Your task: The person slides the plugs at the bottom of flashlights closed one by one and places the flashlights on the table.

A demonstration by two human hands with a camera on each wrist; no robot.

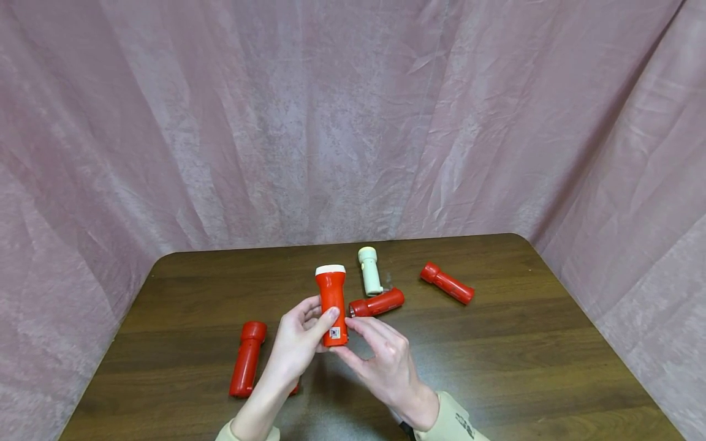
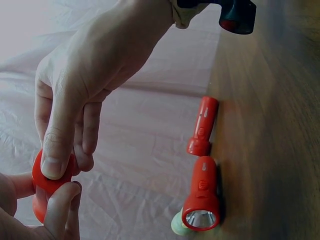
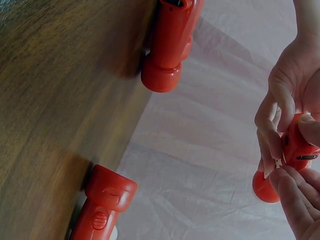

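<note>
My left hand (image 1: 300, 331) grips an orange-red flashlight (image 1: 331, 291) with a white rim, held white end up over the table. The left thumb lies across its body, above a small label. My right hand (image 1: 386, 361) has its thumb and fingertips at the flashlight's lower end and side. In the right wrist view, small pale metal prongs (image 3: 278, 163) stick out of the flashlight beside the right fingertips. The left wrist view shows the left thumb on the rounded base, with fingers of the right hand (image 2: 17, 220) around it.
A red flashlight (image 1: 248, 360) lies at the left, and a bit of red (image 1: 295, 389) shows behind the left wrist. Farther back are a pale green flashlight (image 1: 370, 272), a red one (image 1: 380, 302) and another red one (image 1: 447, 283). Pink curtains (image 1: 353, 122) hang behind the wooden table (image 1: 524, 355).
</note>
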